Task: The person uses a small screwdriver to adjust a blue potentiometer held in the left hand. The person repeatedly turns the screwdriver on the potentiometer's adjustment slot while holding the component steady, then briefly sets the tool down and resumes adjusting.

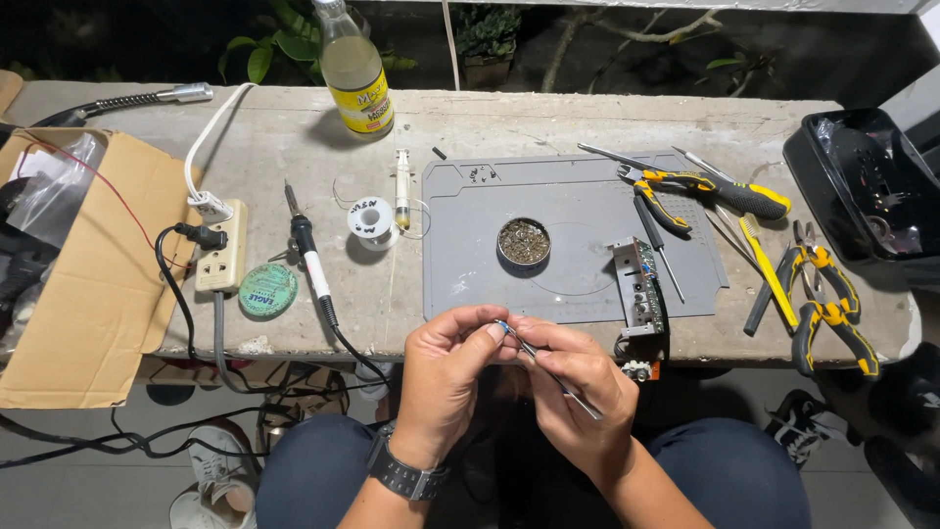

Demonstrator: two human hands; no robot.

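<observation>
tweezers (553, 374): held over lap, just off bench edge
right hand (578, 392): fingers grasping tweezers
left hand (446, 367): fingertips pinched at tweezer tips; tiny part, cannot tell
round tin (523, 242): on grey mat (578, 201), holds brass wool
bottle (354, 69): yellowish liquid inside

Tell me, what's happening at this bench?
A seated person works over their lap at the bench edge. The right hand holds metal tweezers, whose tips meet the left hand fingertips, pinching something too small to identify. A circuit board lies on the grey mat; the soldering iron rests untouched.
</observation>
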